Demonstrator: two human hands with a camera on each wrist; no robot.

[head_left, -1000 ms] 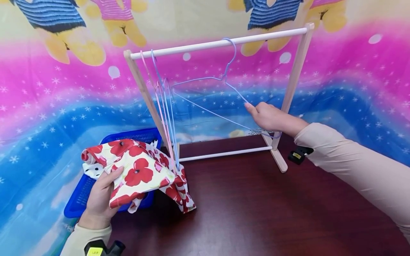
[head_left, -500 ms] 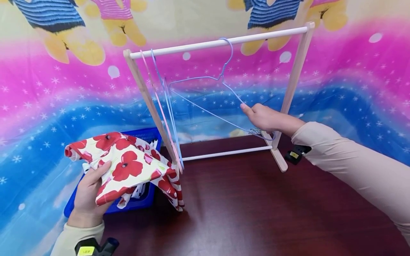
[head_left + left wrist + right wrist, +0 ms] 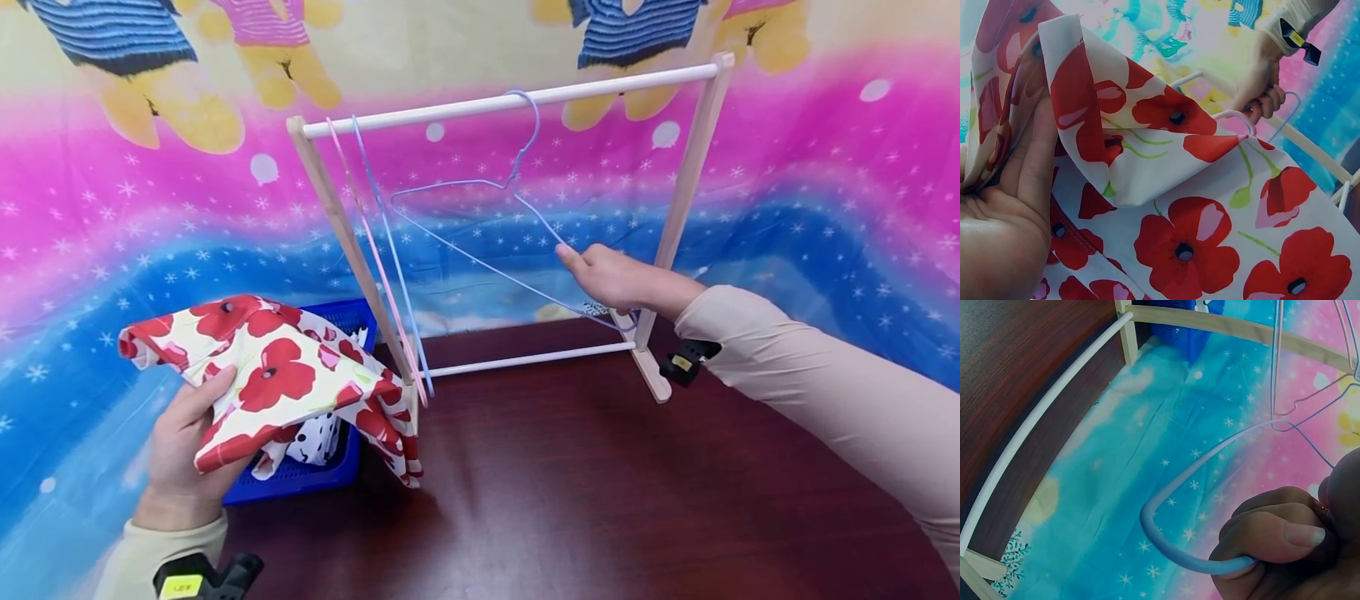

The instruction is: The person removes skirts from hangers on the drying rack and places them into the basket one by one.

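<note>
A white garment with red poppies [image 3: 277,371] spreads over the blue basket at the left. My left hand [image 3: 183,446] holds its near left edge, thumb on top and the other fingers under the cloth. In the left wrist view, fingers [image 3: 1035,156] reach in between layers of the poppy garment [image 3: 1185,250]. My right hand [image 3: 618,275] grips the right side of a blue wire hanger [image 3: 480,260], whose hook sits over the rack's top rail. The right wrist view shows curled fingers [image 3: 1279,531] around the hanger's blue end [image 3: 1172,540].
A wooden rack [image 3: 693,167] with a white top rail [image 3: 600,87] stands on the dark table [image 3: 525,483]. Near its left post hang a pink hanger [image 3: 382,267] and another blue hanger [image 3: 397,250]. Black-spotted white cloth [image 3: 315,440] lies in the blue basket [image 3: 300,483].
My left hand has drawn the poppy garment leftward, away from the hanging hangers, and slightly up. The blue hanger in my right hand has slid a little left along the rail.
</note>
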